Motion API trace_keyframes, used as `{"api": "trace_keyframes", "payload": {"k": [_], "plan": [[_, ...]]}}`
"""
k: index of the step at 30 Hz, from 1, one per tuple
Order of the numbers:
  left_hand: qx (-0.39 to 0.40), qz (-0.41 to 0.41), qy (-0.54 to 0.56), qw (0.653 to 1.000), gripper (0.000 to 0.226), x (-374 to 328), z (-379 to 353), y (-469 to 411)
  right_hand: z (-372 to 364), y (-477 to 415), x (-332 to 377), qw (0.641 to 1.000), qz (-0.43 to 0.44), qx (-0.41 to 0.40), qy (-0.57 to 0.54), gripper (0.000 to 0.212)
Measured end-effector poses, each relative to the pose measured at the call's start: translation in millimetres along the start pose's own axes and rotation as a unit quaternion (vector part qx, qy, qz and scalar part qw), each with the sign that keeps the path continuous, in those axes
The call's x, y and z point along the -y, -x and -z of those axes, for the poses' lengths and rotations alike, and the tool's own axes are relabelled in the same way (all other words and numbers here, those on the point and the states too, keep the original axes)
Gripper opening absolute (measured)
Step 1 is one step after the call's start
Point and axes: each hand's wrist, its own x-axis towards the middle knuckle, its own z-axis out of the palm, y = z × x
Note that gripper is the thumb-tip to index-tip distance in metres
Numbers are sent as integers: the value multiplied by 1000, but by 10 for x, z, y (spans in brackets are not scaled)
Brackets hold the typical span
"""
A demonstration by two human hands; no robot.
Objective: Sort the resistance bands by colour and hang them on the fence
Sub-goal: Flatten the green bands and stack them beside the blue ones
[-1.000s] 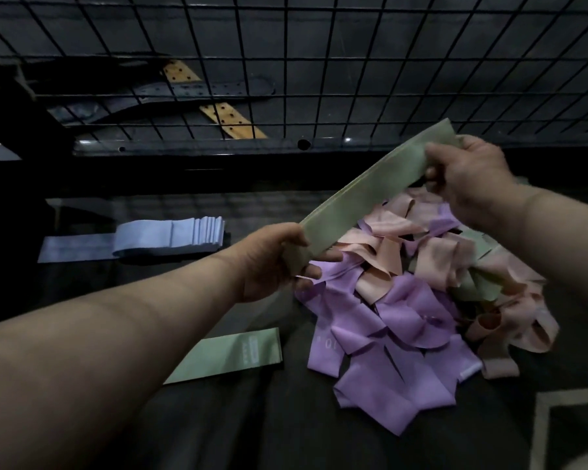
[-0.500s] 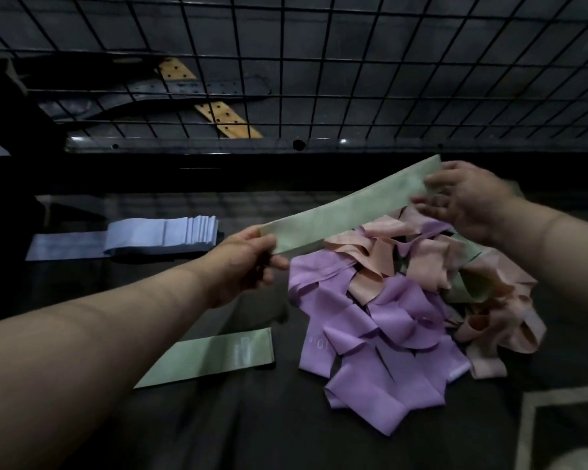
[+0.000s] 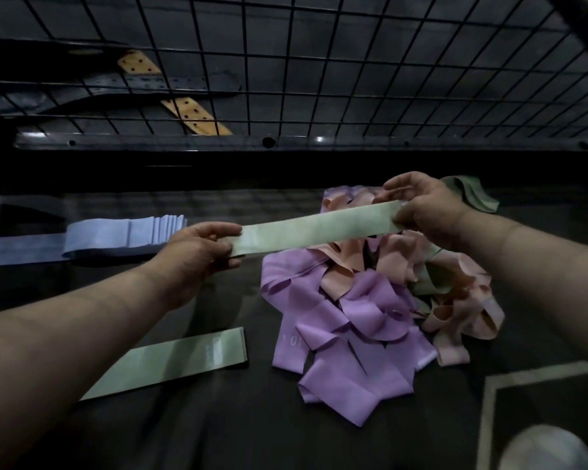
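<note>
A flat green resistance band (image 3: pixel 314 227) is stretched level between my hands. My left hand (image 3: pixel 201 247) pinches its left end and my right hand (image 3: pixel 421 205) pinches its right end. It hangs above a loose pile of purple bands (image 3: pixel 353 327), pink bands (image 3: pixel 455 300) and a few green ones (image 3: pixel 472 195) on the dark floor. A second green band (image 3: pixel 170 361) lies flat under my left forearm. A neat stack of blue bands (image 3: pixel 123 232) lies at the left. The black wire fence (image 3: pixel 319 62) rises behind, with no bands on it.
Behind the fence lie dark straps and a tan perforated strap (image 3: pixel 190 113). A metal bar (image 3: pixel 286 142) runs along the fence's foot. A pale line (image 3: pixel 489 401) marks the floor at the lower right, beside a whitish round object (image 3: pixel 550 449).
The green band has come down from a steep tilt to nearly level. My right hand lowered and my left hand moved left and slightly up, pulling the band straight.
</note>
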Motion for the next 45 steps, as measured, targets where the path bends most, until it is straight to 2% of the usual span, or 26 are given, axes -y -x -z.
{"api": "trace_keyframes", "payload": {"k": [5,9,15,17,20,22,23,26,29,30,32,34,36,39,42,43,45], "plan": [[-20,8,68,997,45,41,44,-34,42,-20,-21,998,-41,8,-44,50],[1,20,83,996,26,-20,16,5,29,-29,-47,994,-70,54,-62,54],[53,53,61,995,20,-68,51,55,-270,147,119,982,-91,162,21,48],[82,38,10,996,18,-132,29,88,-412,233,267,969,-60,212,114,45],[130,12,-25,991,18,-193,-69,128,-745,410,512,906,42,276,318,37],[163,11,-17,986,18,-196,-150,190,-1010,534,620,864,114,246,423,45],[180,10,-10,984,17,-182,-174,205,-1127,579,660,859,150,223,436,45],[187,3,16,982,14,-155,-183,241,-1332,632,714,870,171,213,409,22],[182,1,38,983,11,-144,-145,249,-1407,649,788,868,178,210,413,19],[187,16,52,981,17,-162,-140,268,-1425,661,820,874,185,199,403,17],[201,52,77,975,40,-200,-150,296,-1480,638,864,918,172,163,319,14],[227,53,51,971,49,-198,-175,339,-1525,617,932,965,115,127,199,22],[255,45,20,966,37,-130,-199,424,-1524,583,1015,985,82,99,117,25],[273,46,21,961,26,-26,-132,549,-1519,596,1118,993,52,94,44,19],[298,58,4,953,16,-5,143,658,-1570,640,1156,990,-32,65,-124,18],[303,63,-12,951,14,-6,287,687,-1603,655,1140,986,-52,56,-147,18],[289,90,-61,951,10,-14,616,751,-1677,689,1081,990,-68,39,-121,19]]}}
